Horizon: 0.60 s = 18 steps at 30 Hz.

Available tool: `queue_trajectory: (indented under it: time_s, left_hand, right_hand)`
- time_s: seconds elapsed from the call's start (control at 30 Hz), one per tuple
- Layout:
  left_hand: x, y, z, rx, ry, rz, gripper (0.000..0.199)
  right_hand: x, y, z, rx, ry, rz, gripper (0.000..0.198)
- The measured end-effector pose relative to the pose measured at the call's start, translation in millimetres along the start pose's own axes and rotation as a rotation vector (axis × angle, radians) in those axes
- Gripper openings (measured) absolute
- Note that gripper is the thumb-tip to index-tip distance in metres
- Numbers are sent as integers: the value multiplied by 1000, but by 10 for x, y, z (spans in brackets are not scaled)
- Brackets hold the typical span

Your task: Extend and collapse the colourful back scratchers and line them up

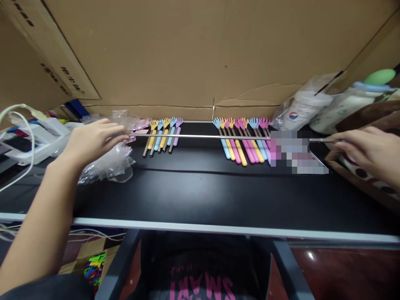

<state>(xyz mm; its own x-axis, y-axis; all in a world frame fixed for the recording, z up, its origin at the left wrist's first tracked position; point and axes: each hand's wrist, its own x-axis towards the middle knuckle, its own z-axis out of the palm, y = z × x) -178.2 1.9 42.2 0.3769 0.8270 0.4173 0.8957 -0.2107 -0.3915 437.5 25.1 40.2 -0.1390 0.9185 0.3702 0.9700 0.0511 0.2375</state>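
Observation:
A long, thin telescopic metal rod (196, 136) stretches level across the view above the table, thinner in the middle and thicker toward the right end. My left hand (96, 139) pinches its left end. At the far right, my right hand (365, 150) grips the other end with the fingers closed. Beyond the rod lies a left group of back scratchers (162, 135) with yellow, blue and purple claw heads and bare metal ends. A right group of back scratchers (245, 143) has pink, blue, yellow and purple handles, laid side by side.
Crumpled clear plastic bags (108, 164) lie under my left hand. White power strips (43, 137) with cables stand at the left. A lidded cup (308, 108) and a bottle (346, 106) stand back right. Cardboard (187, 54) walls the table (200, 200).

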Motion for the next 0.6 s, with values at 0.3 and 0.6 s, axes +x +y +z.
queue_trajectory:
  time_s: [0.3,0.6]
  left_hand:
    - [-10,-97,-16,-537,-148,-125,29]
    - [-92,-244,-50,-738,-181,-488,28]
  right_hand:
    - [-12,193,76,352,-52,8,32]
    - [-62,208,22,639,-232,169,70]
